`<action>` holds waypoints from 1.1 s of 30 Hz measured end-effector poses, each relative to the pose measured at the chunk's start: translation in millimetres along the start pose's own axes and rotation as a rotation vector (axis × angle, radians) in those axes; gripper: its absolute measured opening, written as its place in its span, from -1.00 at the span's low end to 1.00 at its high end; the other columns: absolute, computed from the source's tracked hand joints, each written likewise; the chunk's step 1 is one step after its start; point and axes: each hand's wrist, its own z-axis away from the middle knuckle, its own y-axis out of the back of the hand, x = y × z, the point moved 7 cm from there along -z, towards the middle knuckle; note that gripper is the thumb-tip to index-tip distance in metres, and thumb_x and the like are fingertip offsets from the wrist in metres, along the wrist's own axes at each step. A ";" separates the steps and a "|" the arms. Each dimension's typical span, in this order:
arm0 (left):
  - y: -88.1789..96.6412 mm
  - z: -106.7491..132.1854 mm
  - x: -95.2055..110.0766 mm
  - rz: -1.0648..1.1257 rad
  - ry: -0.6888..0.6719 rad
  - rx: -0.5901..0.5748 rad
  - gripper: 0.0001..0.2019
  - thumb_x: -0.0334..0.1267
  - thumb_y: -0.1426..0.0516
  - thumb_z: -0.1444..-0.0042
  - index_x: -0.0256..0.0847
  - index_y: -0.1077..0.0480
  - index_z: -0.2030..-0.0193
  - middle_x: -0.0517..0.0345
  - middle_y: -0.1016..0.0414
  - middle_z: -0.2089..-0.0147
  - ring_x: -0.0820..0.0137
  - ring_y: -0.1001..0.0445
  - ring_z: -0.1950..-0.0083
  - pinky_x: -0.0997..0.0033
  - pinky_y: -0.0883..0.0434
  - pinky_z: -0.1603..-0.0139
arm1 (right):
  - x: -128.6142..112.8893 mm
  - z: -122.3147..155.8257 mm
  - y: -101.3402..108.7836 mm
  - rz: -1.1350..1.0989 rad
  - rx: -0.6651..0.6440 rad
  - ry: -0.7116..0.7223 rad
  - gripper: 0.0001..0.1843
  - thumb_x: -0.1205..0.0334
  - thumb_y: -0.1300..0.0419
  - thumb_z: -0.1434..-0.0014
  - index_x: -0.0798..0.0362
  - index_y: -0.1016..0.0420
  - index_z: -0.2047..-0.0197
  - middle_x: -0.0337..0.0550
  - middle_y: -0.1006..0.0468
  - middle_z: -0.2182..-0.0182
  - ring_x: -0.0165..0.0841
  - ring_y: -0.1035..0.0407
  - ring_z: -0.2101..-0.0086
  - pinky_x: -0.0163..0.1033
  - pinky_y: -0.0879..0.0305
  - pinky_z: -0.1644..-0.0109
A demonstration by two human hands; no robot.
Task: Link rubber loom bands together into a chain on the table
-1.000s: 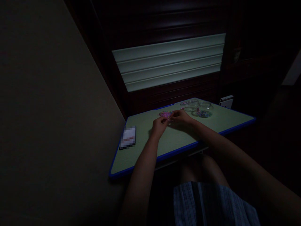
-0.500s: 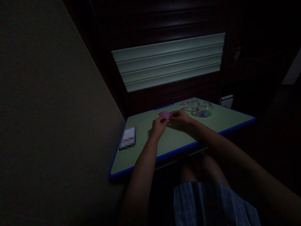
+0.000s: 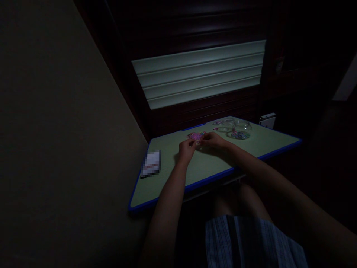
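Note:
My left hand point(image 3: 187, 149) is over the middle of the table with its fingers pinched. Facing it, close by, my right hand point(image 3: 214, 140) is pinched as well. Something small and pale shows between the two sets of fingertips, too small and dim to name. Just beyond them lies a pile of small pink and multicoloured pieces point(image 3: 196, 136), partly covered by my fingers.
A clear round jar point(image 3: 243, 125) holding small coloured pieces stands at the right, beside clear shallow containers point(image 3: 223, 129). A blurred-out flat object point(image 3: 151, 163) lies at the left. The pale tabletop point(image 3: 170, 175) has a blue rim. A wall point(image 3: 92, 111) borders the left side.
Both hands stay almost in place, with only slight finger movement; the left has shifted a touch to the left. The whole view has moved very slightly.

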 end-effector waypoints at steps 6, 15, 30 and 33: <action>-2.7 -0.2 -2.1 0.005 0.009 -0.033 -0.83 -0.32 -0.09 0.06 -0.27 -0.47 0.34 0.08 -0.53 0.34 0.42 -0.45 0.33 0.46 -0.35 0.25 | 0.0 -2.9 2.0 0.078 0.010 0.078 -0.63 -0.01 -0.13 0.05 0.19 -0.42 0.46 -0.20 -0.38 0.60 -0.52 -0.20 0.58 -0.39 -0.11 0.50; -4.8 0.9 -1.7 -0.004 -0.009 -0.060 -0.83 -0.29 -0.10 0.06 -0.28 -0.48 0.34 0.05 -0.53 0.34 0.41 -0.46 0.33 0.46 -0.35 0.25 | 0.1 -2.4 2.3 0.182 0.050 0.093 -0.66 0.04 -0.19 0.12 0.19 -0.46 0.42 -0.14 -0.45 0.52 -0.48 -0.26 0.51 -0.38 -0.15 0.44; -6.9 6.6 5.5 -0.161 -0.130 -0.143 -0.81 -0.28 -0.04 -0.02 -0.23 -0.45 0.29 0.04 -0.51 0.31 0.41 -0.43 0.32 0.47 -0.30 0.27 | -12.2 2.0 0.4 0.486 0.092 0.230 -0.75 0.18 -0.09 0.04 0.18 -0.49 0.42 -0.18 -0.44 0.54 -0.46 -0.24 0.50 -0.38 -0.06 0.42; -6.0 9.2 10.1 -0.258 -0.168 -0.165 -0.80 -0.29 -0.02 -0.04 -0.22 -0.44 0.28 0.03 -0.50 0.30 0.40 -0.42 0.30 0.47 -0.28 0.28 | -16.8 4.1 -2.6 0.560 0.085 0.249 -0.78 0.23 -0.08 0.03 0.17 -0.49 0.42 -0.18 -0.44 0.54 -0.47 -0.23 0.50 -0.38 -0.04 0.41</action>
